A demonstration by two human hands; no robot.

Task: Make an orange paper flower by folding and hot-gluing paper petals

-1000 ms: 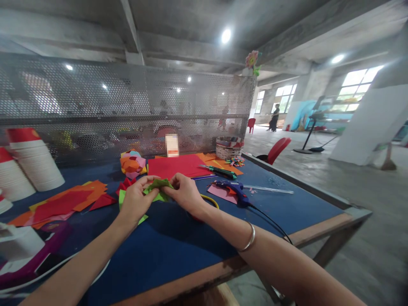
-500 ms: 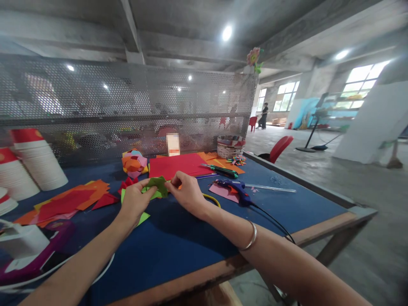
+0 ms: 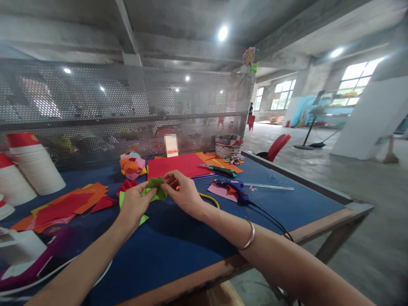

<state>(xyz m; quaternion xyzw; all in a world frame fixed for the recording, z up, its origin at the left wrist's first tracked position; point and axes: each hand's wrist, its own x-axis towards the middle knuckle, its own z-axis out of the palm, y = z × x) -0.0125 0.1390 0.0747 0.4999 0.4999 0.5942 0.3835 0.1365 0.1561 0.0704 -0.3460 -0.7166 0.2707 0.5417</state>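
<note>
A folded green piece of paper or felt is held up over the table between both hands. My left hand is closed on its left side, with the thumb lying across the front. At its right edge, my right hand has thumb and forefinger closed on the piece; the other fingers curl behind. Under my left wrist lies a lighter green sheet, partly hidden. Just beyond my left hand are red folded pieces. A yellow-handled tool lies partly hidden behind my right hand.
Right of my hands lie a blue glue gun with a clear stick and a green-black utility knife. Red sheets, a paper ball and a basket stand behind. Left are coloured sheets, paper cups and a power strip.
My right-hand fingers have shifted onto the front of the green piece's right edge. The view has turned slightly right, and the distant person is now mostly hidden behind the mesh panel.
</note>
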